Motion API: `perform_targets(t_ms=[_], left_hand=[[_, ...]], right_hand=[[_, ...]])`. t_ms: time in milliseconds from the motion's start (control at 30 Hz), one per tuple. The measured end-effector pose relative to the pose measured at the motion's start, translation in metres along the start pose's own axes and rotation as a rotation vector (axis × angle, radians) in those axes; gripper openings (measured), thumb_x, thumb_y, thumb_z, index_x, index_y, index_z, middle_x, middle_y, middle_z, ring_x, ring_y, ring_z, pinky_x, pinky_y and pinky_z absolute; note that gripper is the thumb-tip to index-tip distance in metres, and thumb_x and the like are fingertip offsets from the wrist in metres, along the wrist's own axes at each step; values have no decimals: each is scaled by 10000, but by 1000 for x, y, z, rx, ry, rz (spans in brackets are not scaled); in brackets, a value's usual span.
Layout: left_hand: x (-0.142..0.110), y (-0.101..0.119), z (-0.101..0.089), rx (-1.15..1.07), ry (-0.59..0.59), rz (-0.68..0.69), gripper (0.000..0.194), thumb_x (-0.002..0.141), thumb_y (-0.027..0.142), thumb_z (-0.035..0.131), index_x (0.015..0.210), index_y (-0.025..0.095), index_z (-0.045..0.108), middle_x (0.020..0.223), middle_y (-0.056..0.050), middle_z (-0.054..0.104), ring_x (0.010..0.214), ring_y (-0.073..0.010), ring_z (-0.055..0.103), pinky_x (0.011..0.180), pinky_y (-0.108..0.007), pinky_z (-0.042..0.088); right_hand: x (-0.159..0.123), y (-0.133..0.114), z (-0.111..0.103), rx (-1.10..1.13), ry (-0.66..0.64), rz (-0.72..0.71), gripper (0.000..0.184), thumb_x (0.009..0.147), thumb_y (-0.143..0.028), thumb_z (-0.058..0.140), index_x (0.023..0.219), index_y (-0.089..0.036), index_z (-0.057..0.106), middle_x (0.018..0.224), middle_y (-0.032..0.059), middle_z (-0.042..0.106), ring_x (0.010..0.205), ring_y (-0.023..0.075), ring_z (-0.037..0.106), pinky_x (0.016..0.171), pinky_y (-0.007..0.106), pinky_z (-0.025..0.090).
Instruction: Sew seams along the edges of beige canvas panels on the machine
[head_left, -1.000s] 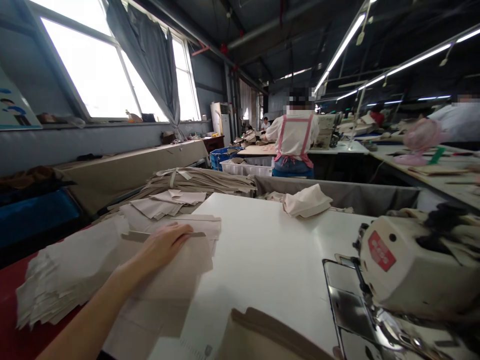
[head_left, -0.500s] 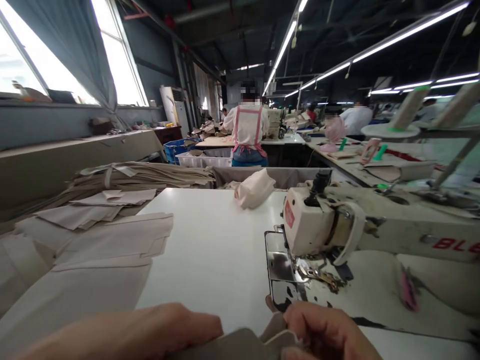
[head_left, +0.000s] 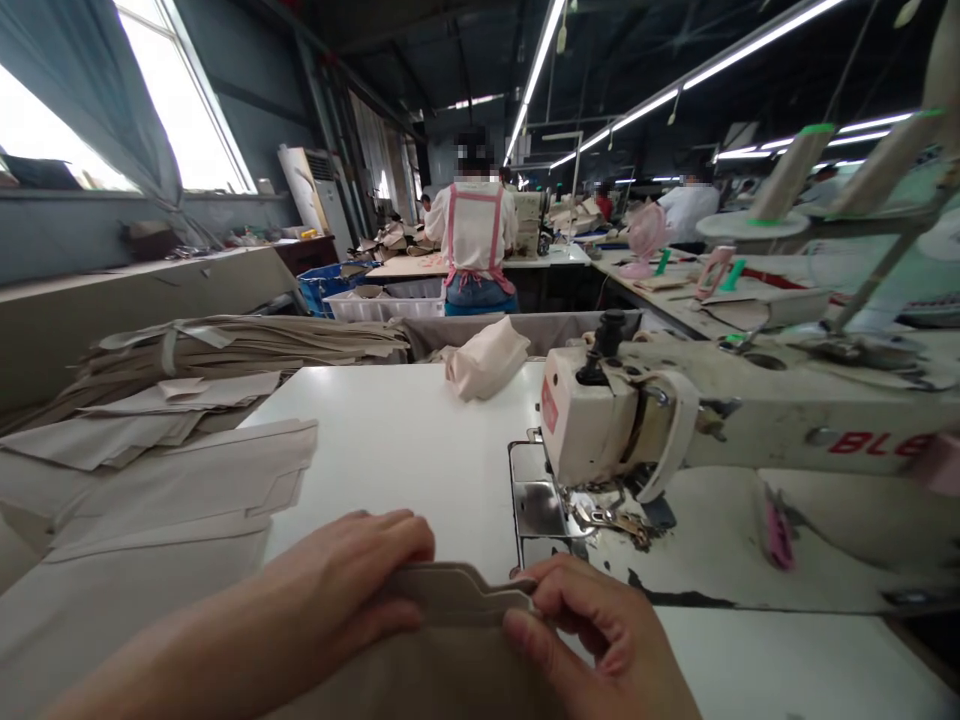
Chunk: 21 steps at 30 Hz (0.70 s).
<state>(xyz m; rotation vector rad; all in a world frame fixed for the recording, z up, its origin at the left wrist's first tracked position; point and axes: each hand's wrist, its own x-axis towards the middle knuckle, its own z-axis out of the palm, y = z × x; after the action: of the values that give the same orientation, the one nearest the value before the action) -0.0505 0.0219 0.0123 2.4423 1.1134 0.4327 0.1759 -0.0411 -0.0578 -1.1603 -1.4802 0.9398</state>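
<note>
Both my hands hold a beige cut fabric piece [head_left: 450, 600] at the near edge of the white table [head_left: 405, 440]. My left hand [head_left: 345, 585] lies flat on its left part with fingers over the top edge. My right hand [head_left: 592, 630] pinches its notched right corner between thumb and fingers. The piece sits just in front of the steel needle plate [head_left: 536, 505] of a cream sewing machine [head_left: 675, 420], whose head and presser foot [head_left: 611, 515] are to the right of my hands.
Stacks of beige cut pieces [head_left: 172, 470] lie at the left, with larger bundles [head_left: 225, 345] behind. A folded cloth lump [head_left: 484, 360] rests at the table's far edge. A person in a pink-strapped apron [head_left: 474, 240] stands at a farther table. Thread cones [head_left: 795, 170] stand at right.
My view swung right from the fabric stacks to the sewing machine. My left hand left the stack and joined my right hand on the fabric piece, which moved up toward the needle plate.
</note>
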Motion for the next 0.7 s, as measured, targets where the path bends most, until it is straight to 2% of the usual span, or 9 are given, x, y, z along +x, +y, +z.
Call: perform_targets(t_ms=[33,100,200,267,367,467,533,633,700], left_hand=[[1,5,9,-8,-48,4,155,821,328,685,965,276,665,896,41,716,777,-158,655,683,-184,464],[5,17,25,-58,-126,-18,71,901,288,585,904,234,631,860,24,679,772,-152,620,685,-203,431],[11,33,39,-121,-122,-63,161,909,209,556,750,200,578,741,40,605,697,-127,555,634,-206,380],[14,38,42,-149,-73,-61,154,905,200,555,751,196,564,766,34,589,735,-135,539,663,-217,376],[16,39,44,-196,-43,-23,177,929,226,515,757,196,549,789,22,576,764,-145,528,680,-230,376],[19,37,48,-253,-56,7,195,938,240,503,756,197,558,756,23,577,735,-142,527,659,-234,373],[20,36,52,-289,-45,6,197,936,235,508,754,196,571,738,27,578,717,-137,528,655,-232,373],[19,34,57,-311,-26,12,204,932,238,520,741,193,575,713,34,570,682,-125,523,631,-228,366],[18,32,60,-319,-18,33,215,928,238,526,722,191,562,696,39,560,664,-115,517,613,-223,357]], right_hand=[[0,1,2,53,0,23,274,833,-340,603,620,-211,489,786,8,665,682,137,585,598,201,434],[-1,3,6,191,-17,117,287,806,-360,636,616,-207,485,765,9,654,662,135,552,582,202,420],[-4,6,7,337,-23,266,308,749,-409,709,604,-195,541,721,13,655,649,140,542,561,210,398],[-5,6,3,326,25,280,300,732,-425,736,614,-192,588,724,21,670,642,142,541,538,215,380],[-5,3,-2,303,82,269,321,729,-436,750,603,-193,581,690,15,644,611,129,508,513,212,357],[-5,-1,-4,341,71,314,371,701,-453,765,574,-188,538,605,-12,556,568,109,440,491,202,317],[-4,-4,-4,379,66,342,378,683,-444,773,566,-184,524,607,-13,553,561,102,427,486,196,303],[-5,-6,-3,467,104,401,402,634,-405,824,595,-197,482,596,-41,556,532,84,433,489,179,324],[-6,-5,-4,496,145,449,386,583,-387,866,685,-209,539,610,-55,584,529,82,476,509,175,364]])
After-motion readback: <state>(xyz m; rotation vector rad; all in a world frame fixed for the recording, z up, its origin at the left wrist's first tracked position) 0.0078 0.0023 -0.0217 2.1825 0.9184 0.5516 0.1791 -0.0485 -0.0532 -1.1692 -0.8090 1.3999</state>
